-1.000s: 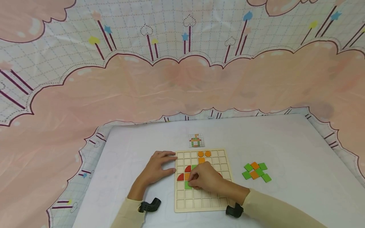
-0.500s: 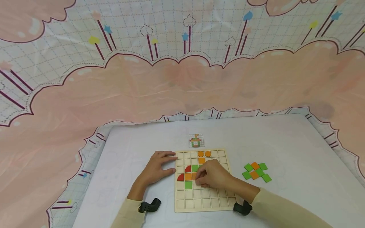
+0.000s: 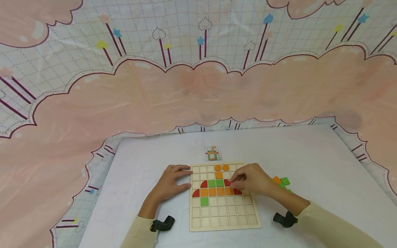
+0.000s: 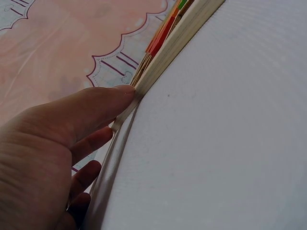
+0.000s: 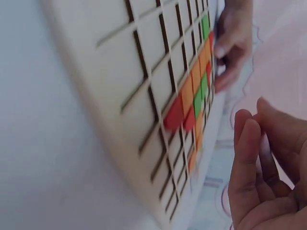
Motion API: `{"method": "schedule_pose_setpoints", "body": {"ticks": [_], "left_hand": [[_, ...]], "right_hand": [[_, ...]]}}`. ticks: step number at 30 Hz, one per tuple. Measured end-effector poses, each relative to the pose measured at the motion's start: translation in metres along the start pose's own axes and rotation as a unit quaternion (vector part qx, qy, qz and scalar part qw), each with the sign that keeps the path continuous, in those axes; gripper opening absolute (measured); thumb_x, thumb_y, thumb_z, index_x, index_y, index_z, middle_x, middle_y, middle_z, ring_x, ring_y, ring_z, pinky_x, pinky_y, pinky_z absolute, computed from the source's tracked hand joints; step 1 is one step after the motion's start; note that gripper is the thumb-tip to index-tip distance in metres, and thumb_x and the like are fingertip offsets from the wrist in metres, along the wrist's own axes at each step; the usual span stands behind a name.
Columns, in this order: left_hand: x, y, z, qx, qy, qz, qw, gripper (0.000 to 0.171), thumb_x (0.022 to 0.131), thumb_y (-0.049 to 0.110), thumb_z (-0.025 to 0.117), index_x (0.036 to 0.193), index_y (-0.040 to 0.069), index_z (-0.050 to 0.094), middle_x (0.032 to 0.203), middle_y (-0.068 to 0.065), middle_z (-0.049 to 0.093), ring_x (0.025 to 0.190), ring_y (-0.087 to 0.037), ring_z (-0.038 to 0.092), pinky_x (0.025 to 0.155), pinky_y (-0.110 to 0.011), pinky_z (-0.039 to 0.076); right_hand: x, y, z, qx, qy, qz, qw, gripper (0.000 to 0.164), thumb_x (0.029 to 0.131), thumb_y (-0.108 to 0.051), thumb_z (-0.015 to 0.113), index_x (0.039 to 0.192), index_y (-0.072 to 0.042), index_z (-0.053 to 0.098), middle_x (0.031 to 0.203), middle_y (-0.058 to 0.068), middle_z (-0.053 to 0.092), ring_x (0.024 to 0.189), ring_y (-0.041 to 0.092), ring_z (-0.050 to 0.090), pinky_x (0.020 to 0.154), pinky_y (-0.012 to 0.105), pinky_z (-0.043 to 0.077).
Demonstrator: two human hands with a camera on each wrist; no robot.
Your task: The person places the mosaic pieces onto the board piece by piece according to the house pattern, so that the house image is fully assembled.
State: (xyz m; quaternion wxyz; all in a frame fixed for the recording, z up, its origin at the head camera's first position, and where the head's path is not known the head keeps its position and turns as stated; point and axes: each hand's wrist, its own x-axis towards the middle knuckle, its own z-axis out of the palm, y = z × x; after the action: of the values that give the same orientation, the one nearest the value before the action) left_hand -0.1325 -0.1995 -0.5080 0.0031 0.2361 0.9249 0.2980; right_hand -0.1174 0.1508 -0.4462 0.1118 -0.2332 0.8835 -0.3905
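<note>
A wooden grid board [image 3: 217, 220] lies on the white table with coloured tiles in some cells. My left hand [image 3: 172, 181] rests its outstretched fingertips and thumb against the board's left edge; the left wrist view shows the thumb [image 4: 108, 103] touching that edge. Over the board's right side hovers my right hand [image 3: 252, 181], fingers loosely curled, with no tile visible at its fingertips. Orange squares [image 3: 212, 192] form a row between red quarter-round tiles [image 3: 196, 193]. One green square [image 3: 204, 201] sits in a cell below. The right wrist view also shows the bare fingertips [image 5: 247, 132].
Loose green and orange tiles [image 3: 284, 181] lie right of the board, partly hidden by the right forearm. A small pattern card [image 3: 213, 153] lies beyond the board. Two orange discs [image 3: 218, 167] sit in its top row. Patterned cloth [image 3: 198, 93] hangs behind the table.
My right hand has moved right and away from the green square, uncovering the orange row and the red tiles. My left hand stays at the board's edge.
</note>
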Motion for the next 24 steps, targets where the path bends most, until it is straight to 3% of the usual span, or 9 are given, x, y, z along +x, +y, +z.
{"method": "schedule_pose_setpoints", "body": {"ticks": [4,9,14,16,19,24], "left_hand": [[0.0,-0.002,0.001,0.002,0.001,0.001,1.0,0.047,0.087,0.037,0.08,0.13,0.022,0.072,0.142,0.004,0.061,0.126,-0.023,0.05,0.107,-0.053,0.041],[0.0,-0.004,0.003,0.005,0.005,0.007,0.9999,0.047,0.086,0.036,0.081,0.13,0.022,0.072,0.142,0.003,0.062,0.126,-0.024,0.051,0.107,-0.053,0.041],[0.0,-0.004,0.002,0.005,0.003,0.007,1.0,0.047,0.086,0.036,0.08,0.13,0.022,0.072,0.142,0.002,0.062,0.127,-0.025,0.051,0.107,-0.054,0.041],[0.0,-0.003,0.001,0.003,0.0,0.004,1.0,0.047,0.086,0.037,0.08,0.13,0.022,0.072,0.142,0.002,0.061,0.127,-0.025,0.051,0.108,-0.054,0.041],[0.0,-0.002,0.0,0.002,-0.002,0.003,1.0,0.047,0.086,0.037,0.08,0.13,0.022,0.072,0.142,0.002,0.061,0.128,-0.026,0.05,0.108,-0.054,0.04],[0.0,0.0,0.0,0.002,-0.001,0.004,1.0,0.047,0.087,0.037,0.08,0.131,0.022,0.071,0.142,0.002,0.061,0.129,-0.026,0.05,0.109,-0.054,0.04]], "right_hand": [[-0.008,0.007,-0.018,-0.003,0.011,-0.005,1.0,0.01,0.088,-0.021,0.082,0.096,-0.016,0.081,0.089,-0.012,0.075,0.076,0.007,0.06,0.067,0.022,0.052],[-0.018,0.02,-0.04,-0.048,0.024,-0.004,0.999,0.018,0.089,-0.024,0.08,0.105,-0.015,0.079,0.091,-0.012,0.072,0.083,0.008,0.062,0.073,0.024,0.054],[-0.027,0.038,-0.056,-0.111,-0.016,-0.002,0.994,0.027,0.086,-0.028,0.083,0.111,-0.018,0.078,0.104,-0.01,0.072,0.1,0.016,0.064,0.085,0.039,0.056],[-0.031,0.046,-0.06,-0.133,-0.042,0.0,0.99,0.028,0.084,-0.032,0.084,0.11,-0.021,0.079,0.107,-0.011,0.071,0.104,0.017,0.063,0.088,0.043,0.054],[-0.037,0.056,-0.064,-0.162,-0.068,0.007,0.984,0.025,0.08,-0.036,0.087,0.104,-0.028,0.08,0.106,-0.015,0.066,0.105,0.016,0.058,0.089,0.041,0.052],[-0.043,0.068,-0.064,-0.181,-0.08,0.025,0.98,0.02,0.077,-0.037,0.089,0.094,-0.036,0.078,0.108,-0.015,0.063,0.109,0.017,0.054,0.092,0.042,0.049]]}}
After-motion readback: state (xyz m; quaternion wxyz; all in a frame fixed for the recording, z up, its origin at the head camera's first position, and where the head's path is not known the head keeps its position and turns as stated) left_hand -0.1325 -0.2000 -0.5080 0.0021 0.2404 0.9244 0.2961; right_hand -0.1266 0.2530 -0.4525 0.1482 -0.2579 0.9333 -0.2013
